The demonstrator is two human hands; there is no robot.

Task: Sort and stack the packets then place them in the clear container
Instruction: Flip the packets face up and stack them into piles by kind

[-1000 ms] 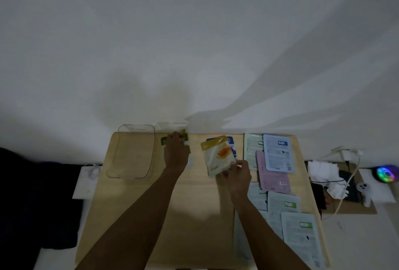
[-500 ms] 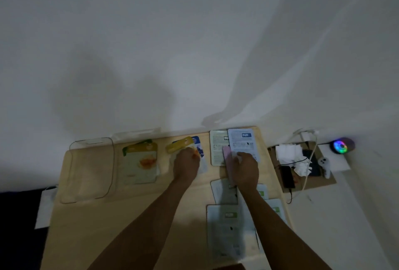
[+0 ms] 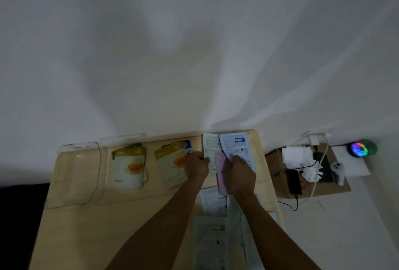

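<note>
The clear container [image 3: 77, 174] lies at the table's far left. Right of it rests a stack of orange-printed packets [image 3: 129, 166]. Another orange-printed packet [image 3: 170, 164] lies tilted over a blue packet [image 3: 187, 145]. My left hand [image 3: 197, 165] pinches the left edge of a white packet [image 3: 209, 144] at the back. My right hand [image 3: 239, 172] grips the lower end of a pale blue packet [image 3: 235, 144]. A pink packet [image 3: 221, 174] runs under that hand. Several white packets with green labels [image 3: 210, 235] lie near the front, between my forearms.
The wooden table [image 3: 90, 226] stands against a white wall. To its right, on the floor, a cardboard sheet [image 3: 278, 161] carries tissues, a phone, cables and a white controller [image 3: 338, 170]. A glowing round device [image 3: 361, 147] sits at the far right.
My left hand let go of the orange-printed packet, which now lies over the blue one, and moved right to the white packet. My right hand shifted onto the pale blue packet.
</note>
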